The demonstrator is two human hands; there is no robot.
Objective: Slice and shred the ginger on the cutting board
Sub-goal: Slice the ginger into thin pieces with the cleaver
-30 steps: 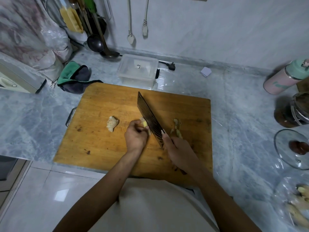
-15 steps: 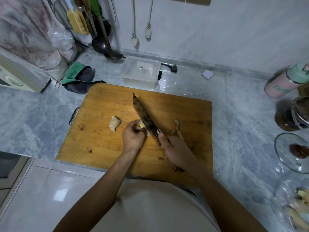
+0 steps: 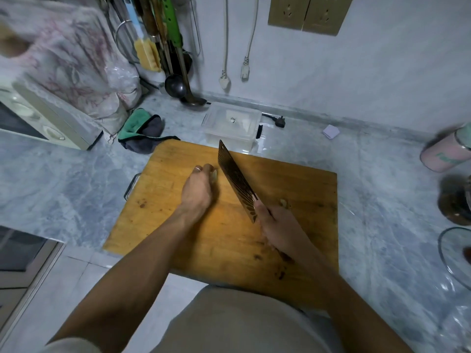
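Observation:
A wooden cutting board (image 3: 229, 240) lies on the marble counter. My left hand (image 3: 197, 188) rests on the board's far left part, its fingers curled over a pale piece of ginger (image 3: 214, 176) that peeks out at the fingertips. The rest of that ginger is hidden under the hand. My right hand (image 3: 279, 226) grips the handle of a dark patterned cleaver (image 3: 235, 178). The blade points away from me and stands a little to the right of the ginger, apart from it. A few cut ginger bits (image 3: 284, 202) lie just beyond my right hand.
A clear plastic box (image 3: 232, 126) stands right behind the board, with a green and grey cloth (image 3: 141, 129) to its left. A pink bottle (image 3: 446, 154), a dark jar (image 3: 456, 200) and a glass lid (image 3: 456, 253) line the right edge. An oven (image 3: 38, 118) stands at the left.
My left hand has moved left and away from the blade, now covering ginger farther left on the board. The cleaver no longer touches the ginger. The view has tilted upward.

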